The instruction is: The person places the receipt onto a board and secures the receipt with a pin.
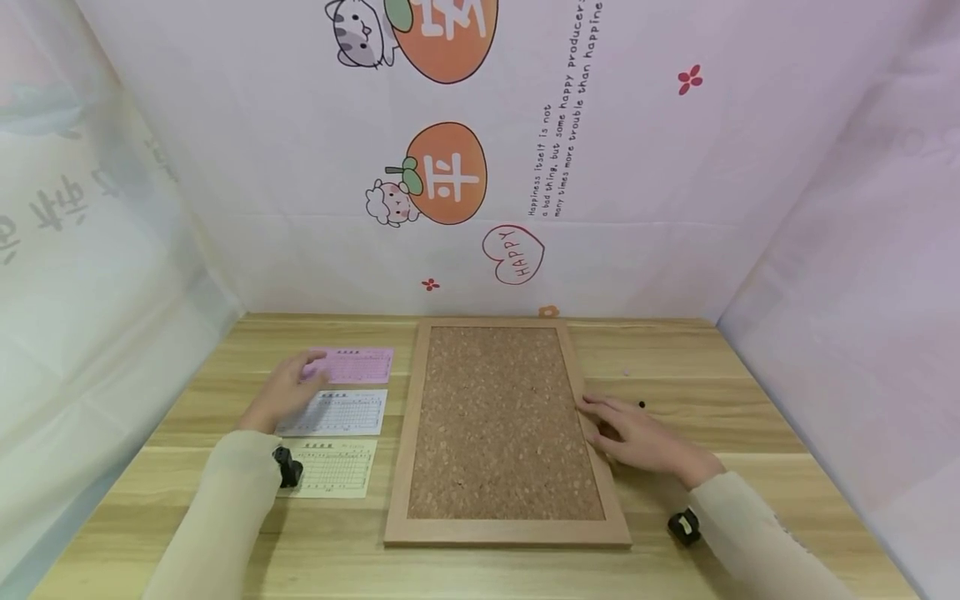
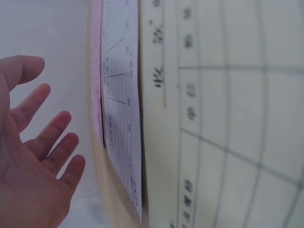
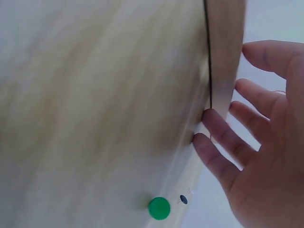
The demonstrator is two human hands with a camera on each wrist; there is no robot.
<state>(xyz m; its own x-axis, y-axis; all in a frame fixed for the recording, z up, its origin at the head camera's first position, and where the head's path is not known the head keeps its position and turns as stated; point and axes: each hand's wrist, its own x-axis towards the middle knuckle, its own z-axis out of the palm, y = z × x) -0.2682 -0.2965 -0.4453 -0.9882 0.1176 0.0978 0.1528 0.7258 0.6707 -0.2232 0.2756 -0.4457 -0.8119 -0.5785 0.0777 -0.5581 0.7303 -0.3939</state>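
A cork board [image 1: 502,417] in a light wooden frame [image 1: 506,532] lies flat on the table. My right hand [image 1: 637,437] rests its fingertips against the frame's right side; in the right wrist view its fingers [image 3: 221,159] are spread along that edge. To the board's left, pink [image 1: 360,365], white [image 1: 348,414] and pale yellow [image 1: 337,469] printed paper slips lie in a column. Over the left ends of the pink and white slips hovers my left hand [image 1: 285,392], partly covering them. Its fingers [image 2: 54,128] are loosely spread with nothing between them.
In the right wrist view a green round piece [image 3: 159,208] and a small dark one [image 3: 184,199] lie on the table near my right hand. A tiny pale pink piece [image 1: 627,372] lies beyond it. Printed white cloth [image 1: 637,250] encloses the table [image 1: 495,575] at back and sides.
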